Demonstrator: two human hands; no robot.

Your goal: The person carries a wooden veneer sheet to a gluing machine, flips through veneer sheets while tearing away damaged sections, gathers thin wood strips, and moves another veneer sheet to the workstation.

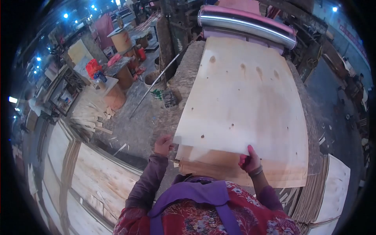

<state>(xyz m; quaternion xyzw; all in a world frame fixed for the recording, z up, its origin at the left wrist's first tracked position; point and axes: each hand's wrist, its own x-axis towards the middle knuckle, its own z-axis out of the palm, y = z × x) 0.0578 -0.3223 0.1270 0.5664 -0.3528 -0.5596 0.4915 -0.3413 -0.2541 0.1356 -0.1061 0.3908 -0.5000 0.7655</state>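
Note:
A large pale wood veneer sheet [243, 98], marked with dark knots, slopes away from me toward the rollers. At its near left corner, my left hand [163, 145] is closed with the fingertips at the sheet's edge. My right hand [250, 160] pinches the near edge, thumb on top and fingers curled below. The near edge between my hands sits slightly above a stack of brownish veneer sheets [211, 167]. Part of that stack is hidden under the top sheet.
Beyond the sheet stands a machine with a shiny metal roller [248, 28]. Stacked panels [103, 172] lie at left, more panels [331, 188] at right. A long metal rod [154, 84] leans near buckets [152, 78]. Veneer scraps [88, 115] litter the floor. Another person [35, 103] is far left.

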